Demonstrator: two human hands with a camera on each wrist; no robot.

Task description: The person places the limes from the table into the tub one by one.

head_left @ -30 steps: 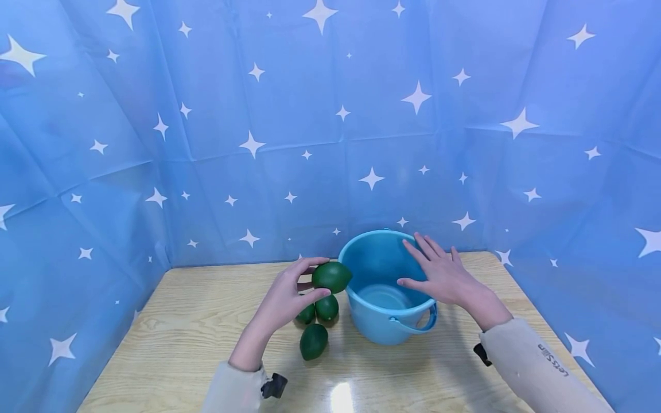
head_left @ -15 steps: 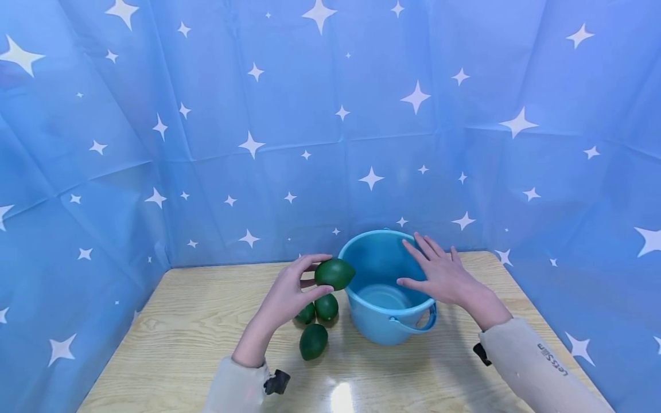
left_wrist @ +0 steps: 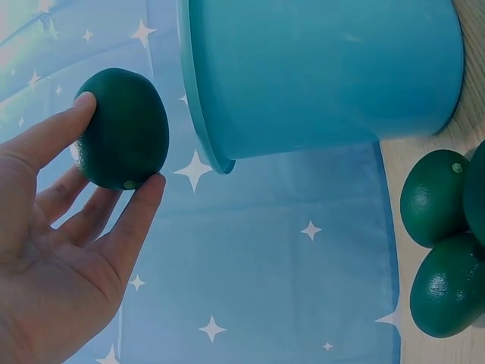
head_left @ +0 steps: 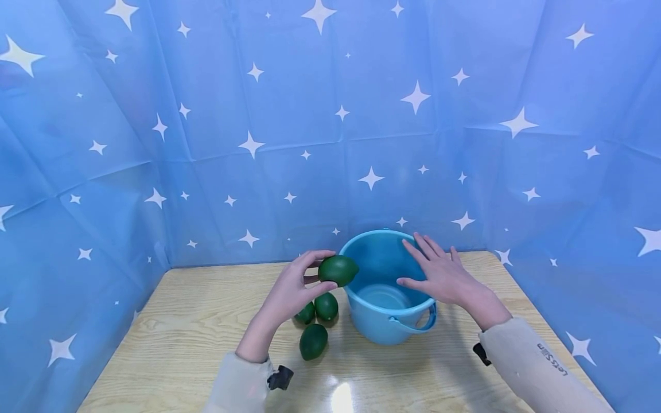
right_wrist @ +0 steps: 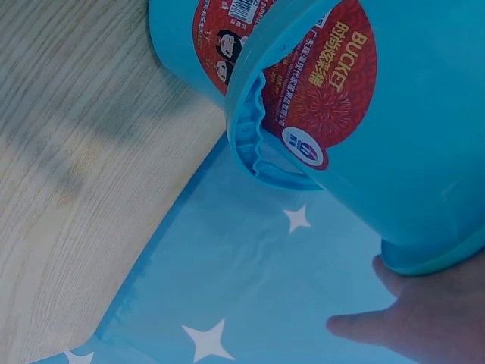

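My left hand (head_left: pixel 289 289) pinches a dark green lime (head_left: pixel 338 270) between thumb and fingertips, raised at the left rim of a light blue bucket (head_left: pixel 379 328). The left wrist view shows this lime (left_wrist: pixel 125 129) apart from the bucket wall (left_wrist: pixel 326 76). My right hand (head_left: pixel 446 276) lies at the bucket's right rim with its fingers spread and fairly straight; in the right wrist view its fingers (right_wrist: pixel 364 326) are by the rim. The visible bucket floor is bare.
On the wooden table (head_left: pixel 196 338), left of the bucket, lie a front lime (head_left: pixel 313 342), a middle lime (head_left: pixel 326 307) and a partly hidden lime (head_left: pixel 305 313). The bucket's handle (head_left: pixel 420 328) hangs at its front right. A starry blue cloth (head_left: pixel 289 143) stands behind.
My left hand has shifted slightly right and up with the lime, toward the bucket's opening. The right hand, the bucket and the limes on the table have stayed in place.
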